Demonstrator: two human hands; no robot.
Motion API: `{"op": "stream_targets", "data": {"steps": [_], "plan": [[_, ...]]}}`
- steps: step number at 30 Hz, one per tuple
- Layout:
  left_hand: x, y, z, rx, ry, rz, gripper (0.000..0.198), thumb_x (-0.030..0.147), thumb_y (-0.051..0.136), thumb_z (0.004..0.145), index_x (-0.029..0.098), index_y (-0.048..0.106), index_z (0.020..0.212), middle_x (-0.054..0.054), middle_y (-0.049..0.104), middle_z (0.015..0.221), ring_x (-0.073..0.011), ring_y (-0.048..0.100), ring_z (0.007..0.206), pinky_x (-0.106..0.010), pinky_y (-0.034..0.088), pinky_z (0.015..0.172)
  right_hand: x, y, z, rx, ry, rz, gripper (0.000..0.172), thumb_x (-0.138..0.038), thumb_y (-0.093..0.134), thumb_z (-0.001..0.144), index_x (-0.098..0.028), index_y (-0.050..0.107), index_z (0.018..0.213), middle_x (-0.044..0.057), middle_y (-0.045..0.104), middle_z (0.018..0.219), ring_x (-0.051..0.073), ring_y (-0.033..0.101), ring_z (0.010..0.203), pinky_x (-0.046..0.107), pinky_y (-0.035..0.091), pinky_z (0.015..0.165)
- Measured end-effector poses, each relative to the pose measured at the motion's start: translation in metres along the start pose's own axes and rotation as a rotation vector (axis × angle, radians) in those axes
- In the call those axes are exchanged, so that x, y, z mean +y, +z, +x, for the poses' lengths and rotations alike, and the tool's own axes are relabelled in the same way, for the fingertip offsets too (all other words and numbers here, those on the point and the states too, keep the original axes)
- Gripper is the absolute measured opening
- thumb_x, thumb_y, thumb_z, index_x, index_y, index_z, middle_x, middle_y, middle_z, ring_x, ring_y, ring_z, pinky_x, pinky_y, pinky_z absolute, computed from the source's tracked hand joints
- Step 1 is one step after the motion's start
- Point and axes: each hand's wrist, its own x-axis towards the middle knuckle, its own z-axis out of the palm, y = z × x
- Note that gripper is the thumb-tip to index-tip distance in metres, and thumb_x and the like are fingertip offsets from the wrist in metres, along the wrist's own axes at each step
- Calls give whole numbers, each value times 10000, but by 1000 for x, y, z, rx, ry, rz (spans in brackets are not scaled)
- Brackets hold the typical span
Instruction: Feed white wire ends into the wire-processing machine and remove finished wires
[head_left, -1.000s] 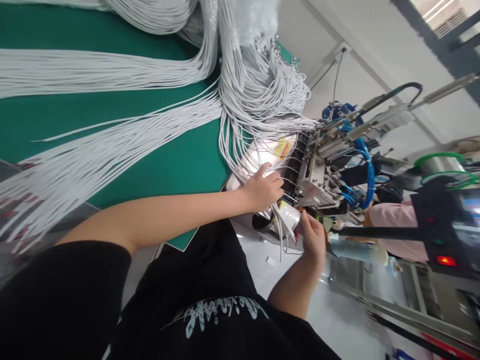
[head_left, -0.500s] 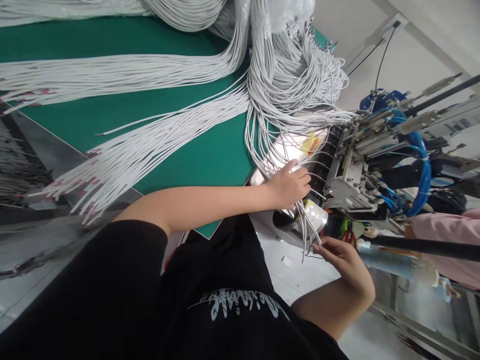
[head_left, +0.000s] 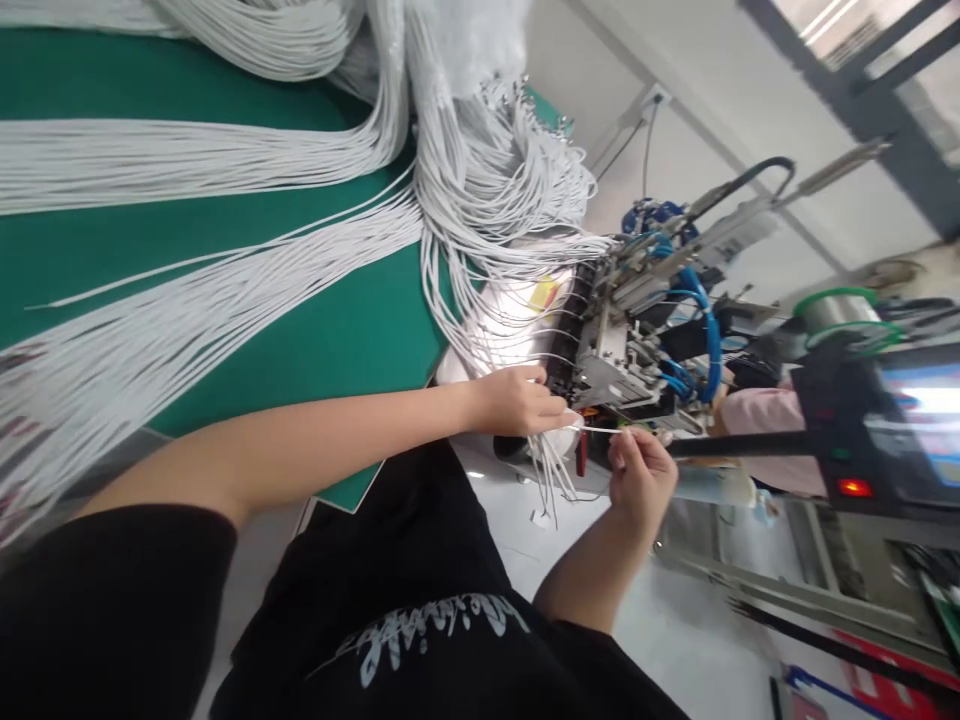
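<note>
My left hand (head_left: pixel 517 402) is closed around a bunch of thin white cables (head_left: pixel 550 465), whose loose ends hang below it. Between the two hands a single white cable (head_left: pixel 600 429) is stretched out straight. The fingertips of my right hand (head_left: pixel 641 465) pinch its far end. Just beyond my left hand is a metal machine (head_left: pixel 611 360) with a black strip along its near side, and several cables run into that strip. A white lit surface (head_left: pixel 517 310) with a yellow label lies under the cables.
Long bundles of white cable (head_left: pixel 247 290) lie across the green table (head_left: pixel 352 345). More coils (head_left: pixel 510 180) heap up at the back. A monitor (head_left: pixel 900 420) on a dark arm stands at the right, near a wire spool (head_left: pixel 840 312). Someone in pink (head_left: pixel 765 430) is behind the machine.
My right hand has risen toward the machine and drawn one cable out straight from the bunch. The view has swung right, bringing the monitor and spool in. My left hand still grips the bunch.
</note>
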Motion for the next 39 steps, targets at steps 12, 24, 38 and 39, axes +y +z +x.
{"op": "stream_targets", "data": {"steps": [12, 24, 38, 39], "plan": [[3, 7, -4, 167, -50, 79, 196, 200, 430, 976, 192, 625, 953, 54, 561, 574, -91, 505, 524, -275, 379, 646, -3, 39, -2, 93, -48, 148, 253, -399, 738, 726, -163, 694, 805, -46, 539, 559, 39, 321, 408, 207, 334, 435], [1, 8, -1, -19, -274, 123, 257, 72, 351, 919, 172, 579, 853, -30, 609, 791, -171, 537, 777, -378, 308, 856, 4, 50, 0, 4, -3, 215, 232, -337, 713, 770, -136, 716, 885, -10, 599, 633, 16, 315, 406, 168, 235, 396], [-1, 3, -1, -185, -344, 83, 272, 53, 439, 879, 191, 631, 1014, -57, 625, 986, -214, 535, 1034, -480, 276, 1000, 12, 47, 14, -43, -61, -258, 161, -280, 708, 712, -135, 684, 775, 11, 604, 655, 103, 481, 554, 243, 375, 552], [-1, 3, -1, -177, -342, 86, 269, 53, 426, 887, 181, 636, 995, -60, 626, 983, -215, 535, 1032, -482, 276, 999, 12, 48, 14, -56, -71, -266, 151, -277, 699, 719, -136, 678, 770, 7, 594, 651, 105, 480, 560, 249, 378, 570]]}}
